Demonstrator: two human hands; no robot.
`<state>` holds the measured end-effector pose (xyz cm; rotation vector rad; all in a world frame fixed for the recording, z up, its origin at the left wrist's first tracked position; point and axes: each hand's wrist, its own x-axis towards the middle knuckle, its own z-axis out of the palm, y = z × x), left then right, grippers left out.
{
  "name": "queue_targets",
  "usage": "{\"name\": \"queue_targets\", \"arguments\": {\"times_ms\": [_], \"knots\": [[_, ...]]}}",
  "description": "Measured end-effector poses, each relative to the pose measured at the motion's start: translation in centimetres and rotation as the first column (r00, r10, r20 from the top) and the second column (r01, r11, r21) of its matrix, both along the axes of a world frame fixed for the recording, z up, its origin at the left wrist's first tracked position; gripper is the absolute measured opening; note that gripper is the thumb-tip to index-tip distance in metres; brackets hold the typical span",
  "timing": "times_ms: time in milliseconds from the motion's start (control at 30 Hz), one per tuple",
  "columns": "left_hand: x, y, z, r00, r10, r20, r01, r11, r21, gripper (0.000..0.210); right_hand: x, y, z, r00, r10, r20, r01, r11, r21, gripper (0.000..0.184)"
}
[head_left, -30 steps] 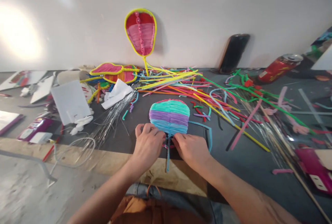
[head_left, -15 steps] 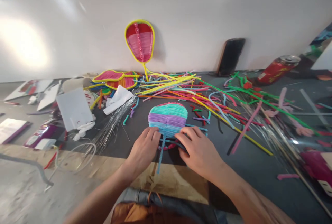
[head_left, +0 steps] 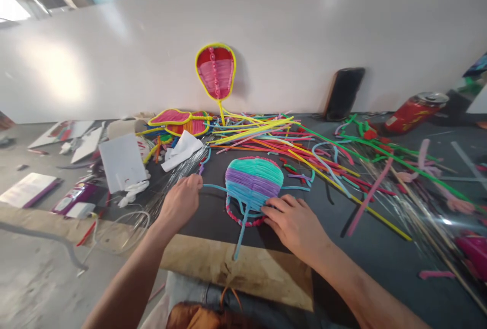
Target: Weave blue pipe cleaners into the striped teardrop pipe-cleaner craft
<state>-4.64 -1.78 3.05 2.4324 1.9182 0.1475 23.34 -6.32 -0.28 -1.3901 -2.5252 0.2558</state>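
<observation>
A pipe-cleaner piece (head_left: 254,182) with teal, purple and blue bands inside a pink-red rim lies on the dark tabletop before me. A blue stem hangs from its lower middle toward the table edge. My left hand (head_left: 181,198) is to its left, fingers closed on the end of a blue pipe cleaner (head_left: 213,186) that runs out from the piece. At the lower right of the piece, my right hand (head_left: 294,220) presses its fingertips on the blue rows and rim. Whether those fingers pinch a strand is partly hidden.
Behind lies a pile of loose pipe cleaners (head_left: 262,131). A finished pink and yellow piece (head_left: 216,71) leans on the white board. A phone (head_left: 344,94) and a red can (head_left: 414,111) stand right; white paper (head_left: 122,162) and thin wires lie left.
My left hand has moved left, away from the piece, drawing a blue pipe cleaner outward. My right hand stays at the lower right edge. The view has shifted slightly.
</observation>
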Motion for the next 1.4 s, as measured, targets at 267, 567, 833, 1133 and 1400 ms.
{"name": "queue_targets", "arguments": {"times_ms": [267, 567, 833, 1133, 1400], "knots": [[2.0, -0.2, -2.2, 0.306, 0.299, 0.904, 0.097, 0.935, -0.342, 0.03, 0.0, 0.6, -0.8, 0.999, -0.037, -0.023, 0.037, 0.999, 0.016, 0.017], [5.5, -0.1, -1.9, 0.643, -0.1, 0.759, 0.389, 0.897, -0.211, 0.034, -0.3, 0.5, -0.8, 0.996, -0.084, -0.02, 0.084, 0.996, -0.01, 0.017], [6.1, 1.6, -3.1, 0.723, -0.436, 0.536, 0.495, 0.868, 0.039, 0.018, 1.1, 1.2, -0.4, 0.993, -0.081, -0.091, 0.084, 0.996, 0.032, 0.008], [6.0, 2.2, -3.7, 0.618, -0.463, 0.636, 0.515, 0.849, 0.118, 0.011, 2.2, 1.4, 0.6, 0.933, -0.332, -0.142, 0.342, 0.938, 0.051, 0.023], [6.1, 2.6, -3.9, 0.553, -0.513, 0.657, 0.551, 0.816, 0.173, 0.011, 2.5, 2.3, 0.7, 0.481, -0.629, -0.611, 0.071, 0.722, -0.688, 0.027]]}}
